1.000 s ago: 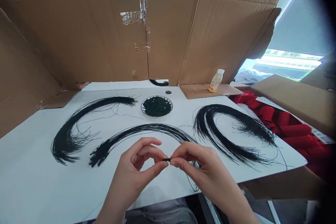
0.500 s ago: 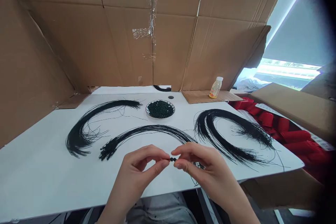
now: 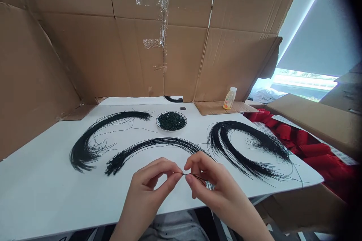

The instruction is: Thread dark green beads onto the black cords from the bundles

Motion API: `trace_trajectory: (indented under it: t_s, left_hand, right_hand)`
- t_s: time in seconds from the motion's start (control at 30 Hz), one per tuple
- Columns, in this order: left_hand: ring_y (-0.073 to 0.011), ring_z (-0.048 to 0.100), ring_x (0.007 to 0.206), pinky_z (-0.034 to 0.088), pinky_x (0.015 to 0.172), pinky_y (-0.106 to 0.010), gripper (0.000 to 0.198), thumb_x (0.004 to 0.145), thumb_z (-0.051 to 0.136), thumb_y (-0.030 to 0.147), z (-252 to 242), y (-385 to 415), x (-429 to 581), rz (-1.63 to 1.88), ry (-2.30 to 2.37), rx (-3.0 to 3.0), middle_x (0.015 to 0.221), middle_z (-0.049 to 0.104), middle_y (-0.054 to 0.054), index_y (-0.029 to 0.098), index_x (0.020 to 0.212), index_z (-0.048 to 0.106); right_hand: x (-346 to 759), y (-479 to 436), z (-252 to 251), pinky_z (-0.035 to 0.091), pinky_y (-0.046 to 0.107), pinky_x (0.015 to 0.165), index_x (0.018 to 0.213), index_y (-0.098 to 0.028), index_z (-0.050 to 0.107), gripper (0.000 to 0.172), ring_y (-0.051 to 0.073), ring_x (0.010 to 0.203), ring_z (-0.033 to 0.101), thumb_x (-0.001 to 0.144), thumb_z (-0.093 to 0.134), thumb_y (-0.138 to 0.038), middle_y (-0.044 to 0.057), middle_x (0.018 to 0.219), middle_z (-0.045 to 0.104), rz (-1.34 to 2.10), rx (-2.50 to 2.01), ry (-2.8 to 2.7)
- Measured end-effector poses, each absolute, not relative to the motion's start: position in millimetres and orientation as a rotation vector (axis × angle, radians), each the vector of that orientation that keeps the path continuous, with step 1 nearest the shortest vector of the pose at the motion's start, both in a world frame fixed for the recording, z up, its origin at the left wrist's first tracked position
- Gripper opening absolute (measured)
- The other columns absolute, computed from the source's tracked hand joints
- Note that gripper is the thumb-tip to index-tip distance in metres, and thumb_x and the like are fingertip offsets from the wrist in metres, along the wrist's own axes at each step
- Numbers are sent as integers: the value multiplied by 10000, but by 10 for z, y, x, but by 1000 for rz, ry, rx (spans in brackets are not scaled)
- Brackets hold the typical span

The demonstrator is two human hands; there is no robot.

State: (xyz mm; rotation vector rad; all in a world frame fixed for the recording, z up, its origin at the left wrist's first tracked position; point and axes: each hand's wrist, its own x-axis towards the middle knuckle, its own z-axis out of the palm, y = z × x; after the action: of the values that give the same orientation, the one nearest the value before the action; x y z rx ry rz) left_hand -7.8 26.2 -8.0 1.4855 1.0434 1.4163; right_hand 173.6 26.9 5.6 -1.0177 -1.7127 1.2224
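My left hand [image 3: 158, 180] pinches a thin black cord [image 3: 184, 174] between thumb and forefinger. The cord runs across the small gap into my right hand [image 3: 210, 177], whose fingers are curled around it, with the index fingertip lifted a little off the thumb. Any beads on the cord are hidden or too small to make out. Behind my hands lies a curved bundle of black cords [image 3: 166, 141] with dark beads clustered at its left end [image 3: 115, 162]. Farther back stands a plate [image 3: 157, 125] full of small dark beads [image 3: 171, 120].
Another bundle of black cords [image 3: 85, 145] curves at the left, and a looped one [image 3: 240, 150] lies at the right. A small bottle [image 3: 229, 98] stands on cardboard at the back. Cardboard walls [image 3: 135, 56] enclose the table; red rolls [image 3: 307, 145] fill a box at the right.
The two small black beads between my fingertips no longer show; a thin stretch of cord is there instead. My right index finger has lifted slightly from the thumb. The view has tilted up slightly.
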Motion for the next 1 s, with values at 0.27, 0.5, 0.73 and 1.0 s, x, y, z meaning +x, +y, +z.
trace_trajectory:
  t_s: [0.27,0.5,0.73,1.0]
  left_hand:
    - [-157,669,647,579,710,-268,426,702,929,368,-113,249,26,1464,948,938,751,816,-12,283,1101,806]
    - [-91,673,616,573,745,-206,470,666,968,328,-58,255,68,1469,804,661,825,839,-22,266,1108,823]
    - [-104,697,726,562,692,-143,415,697,952,301,-150,277,127,1414,685,582,809,825,-39,233,1089,835]
    - [-110,709,722,581,686,-140,405,693,954,263,-90,233,209,1457,708,527,807,831,-49,206,1076,835]
  right_hand:
    - [1672,274,9,519,270,704,860,-200,618,264,145,722,645,985,659,-429,-7,788,645,1318,-821,-1410]
    - [1547,255,-74,586,256,798,841,-214,661,128,146,820,689,959,700,-244,-1,851,687,1232,-708,-1333]
    - [1478,274,-70,581,192,733,776,-212,624,177,100,728,654,924,674,-129,-33,792,651,1237,-658,-1304]
    - [1483,293,-74,576,168,697,786,-210,639,156,88,717,651,928,682,-160,-37,803,650,1254,-641,-1247]
